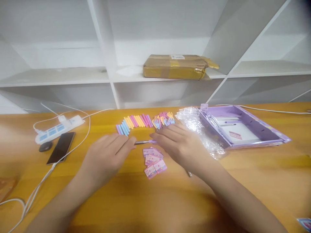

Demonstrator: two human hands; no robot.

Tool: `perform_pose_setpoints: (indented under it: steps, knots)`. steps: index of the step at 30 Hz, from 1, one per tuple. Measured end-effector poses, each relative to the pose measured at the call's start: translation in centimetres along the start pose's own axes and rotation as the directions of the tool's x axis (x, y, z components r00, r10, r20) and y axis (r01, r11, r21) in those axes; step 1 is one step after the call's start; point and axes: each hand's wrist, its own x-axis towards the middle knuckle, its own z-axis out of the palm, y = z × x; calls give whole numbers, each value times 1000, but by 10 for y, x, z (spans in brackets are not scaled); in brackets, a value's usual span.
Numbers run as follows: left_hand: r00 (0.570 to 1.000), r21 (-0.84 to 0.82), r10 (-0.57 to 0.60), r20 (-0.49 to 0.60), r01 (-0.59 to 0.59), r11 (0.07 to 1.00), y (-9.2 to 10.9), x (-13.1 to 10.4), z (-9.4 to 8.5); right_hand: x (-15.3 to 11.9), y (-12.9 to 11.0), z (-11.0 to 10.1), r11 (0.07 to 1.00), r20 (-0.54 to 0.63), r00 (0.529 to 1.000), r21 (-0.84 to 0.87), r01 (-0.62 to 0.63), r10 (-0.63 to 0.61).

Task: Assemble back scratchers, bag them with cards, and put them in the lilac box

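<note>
A slim pen-like rod (143, 142), dark and silver with a purple part, spans the gap between my two hands above the table. My left hand (109, 150) is closed around its dark end. The fingers of my right hand (176, 139) pinch the purple end. Just below the rod lie several small pink printed cards (152, 159), overlapping. Behind it, pink, yellow, blue and purple sticks (134, 122) form a curved row. Small coloured hand-shaped pieces (163, 119) sit beyond my right fingertips. Another silver tip (189, 173) pokes out beneath my right wrist; the rest is hidden.
A purple tray box (229, 145) with pens and a card stands at right, beside crumpled clear plastic bags (194, 124). On the left are a power strip (59, 129), a phone (62, 147), a mouse (45, 146) and white cables. A taped carton (175, 67) rests on the shelf.
</note>
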Motion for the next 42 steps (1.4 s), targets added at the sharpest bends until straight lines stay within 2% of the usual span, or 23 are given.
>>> perform_pose_setpoints:
  steps: [11, 22, 27, 30, 35, 38, 42]
  knots:
    - [999, 30, -36, -15, 37, 999, -9, 4, 13, 1, 17, 5, 997, -64, 998, -74, 8, -13]
    - [989, 38, -137, 60, 135, 990, -42, -4, 59, -2, 77, 34, 994, -37, 999, -112, -10, 6]
    - [987, 61, -156, 43, 153, 986, -56, -9, 64, -3, 96, 42, 991, -107, 994, -133, 4, -19]
    - [984, 98, -180, -9, 180, 979, -62, -9, 58, -5, 114, 39, 989, -164, 986, -150, -16, -9]
    - [970, 135, -231, -79, 240, 961, -84, -11, 50, -21, 151, 22, 976, -215, 973, -178, -126, 87]
    - [968, 136, -227, -112, 241, 961, -99, -15, 52, -35, 170, 13, 961, -260, 957, -203, -186, 130]
    - [968, 136, -216, -125, 232, 963, -106, -17, 56, -44, 180, 8, 957, -246, 954, -189, -218, 168]
